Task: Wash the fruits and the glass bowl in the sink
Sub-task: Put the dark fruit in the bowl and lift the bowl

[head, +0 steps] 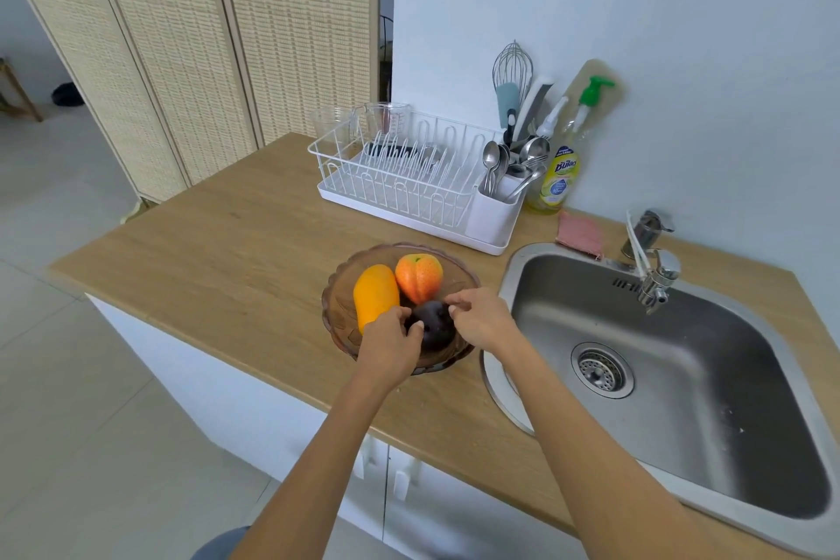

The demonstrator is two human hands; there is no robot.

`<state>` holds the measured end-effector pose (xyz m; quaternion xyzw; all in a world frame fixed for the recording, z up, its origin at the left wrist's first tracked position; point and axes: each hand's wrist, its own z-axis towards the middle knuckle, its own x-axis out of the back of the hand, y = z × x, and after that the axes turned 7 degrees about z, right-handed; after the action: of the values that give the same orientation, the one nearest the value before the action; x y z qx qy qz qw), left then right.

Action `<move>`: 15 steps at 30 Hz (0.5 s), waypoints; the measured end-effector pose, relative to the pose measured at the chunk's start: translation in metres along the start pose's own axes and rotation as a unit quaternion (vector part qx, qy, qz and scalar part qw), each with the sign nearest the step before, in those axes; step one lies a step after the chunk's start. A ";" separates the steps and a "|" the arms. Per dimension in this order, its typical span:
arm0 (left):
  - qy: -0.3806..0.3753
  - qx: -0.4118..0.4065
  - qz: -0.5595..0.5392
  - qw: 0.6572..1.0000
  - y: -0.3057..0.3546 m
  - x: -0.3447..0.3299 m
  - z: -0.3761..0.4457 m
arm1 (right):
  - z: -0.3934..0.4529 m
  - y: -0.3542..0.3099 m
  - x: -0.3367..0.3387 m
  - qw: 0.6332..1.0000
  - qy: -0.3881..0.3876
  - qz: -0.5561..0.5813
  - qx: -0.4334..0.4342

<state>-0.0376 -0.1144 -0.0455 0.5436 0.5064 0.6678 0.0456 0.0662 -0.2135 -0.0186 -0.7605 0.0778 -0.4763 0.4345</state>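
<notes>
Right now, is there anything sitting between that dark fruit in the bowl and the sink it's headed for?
Nothing visible. Both hands, left hand and right hand, are on the dark fruit in the glass bowl. Only bare countertop separates the bowl from the sink, whose basin looks empty.

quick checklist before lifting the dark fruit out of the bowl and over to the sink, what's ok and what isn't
1. Both hands on the dark purple round fruit: ok; the left hand and right hand touch it from either side.
2. Firm grip: cannot tell; the fingers only partly wrap it.
3. Other fruits free of the lift: not ok; the yellow elongated mango and orange rounded peach sit right against it in the brown scalloped glass bowl.
4. Stainless steel sink basin free to receive: ok; nothing in it.
5. Water running at the chrome tap: not ok; no stream visible.
6. Path from bowl to sink: ok; bare wooden counter.
</notes>
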 end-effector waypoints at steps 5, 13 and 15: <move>-0.003 -0.006 0.012 1.000 0.001 0.001 -0.002 | -0.003 0.000 0.002 1.000 -0.001 0.005 0.004; 0.029 -0.013 0.022 0.999 0.008 0.020 0.007 | -0.002 0.003 0.009 0.996 0.070 0.053 -0.002; 0.049 -0.019 0.039 0.998 0.008 0.033 0.018 | -0.002 0.003 0.014 0.991 0.106 0.076 -0.010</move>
<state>-0.0331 -0.0871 -0.0195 0.5287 0.4734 0.7045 0.0048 0.0735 -0.2238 -0.0115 -0.7019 0.1862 -0.5189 0.4510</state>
